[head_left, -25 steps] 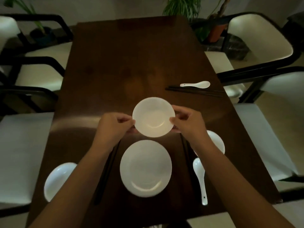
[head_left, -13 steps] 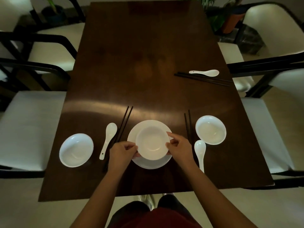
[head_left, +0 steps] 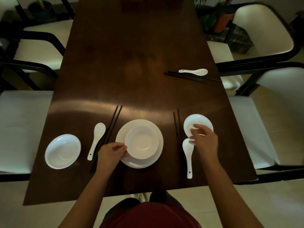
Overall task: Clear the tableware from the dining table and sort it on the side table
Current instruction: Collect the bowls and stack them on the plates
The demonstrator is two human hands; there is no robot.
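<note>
A white bowl (head_left: 141, 142) sits on a white plate (head_left: 158, 129) at the near middle of the dark wooden dining table (head_left: 131, 55). My left hand (head_left: 111, 153) pinches the bowl's left rim. My right hand (head_left: 204, 142) grips the near edge of a small white bowl (head_left: 197, 120) to the right. One white spoon (head_left: 188, 155) lies just below that hand, another spoon (head_left: 97, 139) left of the plate, and a second white bowl (head_left: 63, 151) at the near left. Dark chopsticks (head_left: 108, 137) lie left of the plate and a second pair of chopsticks (head_left: 176, 127) right of it.
A third spoon (head_left: 194, 71) and a further pair of chopsticks (head_left: 192, 78) lie at the table's right edge. White-cushioned chairs with black frames, one chair (head_left: 21, 129) and another chair (head_left: 266, 120), flank the table. Potted plants (head_left: 218, 18) stand at the far right.
The bowl came down from above the table onto the plate. My right hand let go of it and moved right to the small bowl. My left hand stayed on the rim.
</note>
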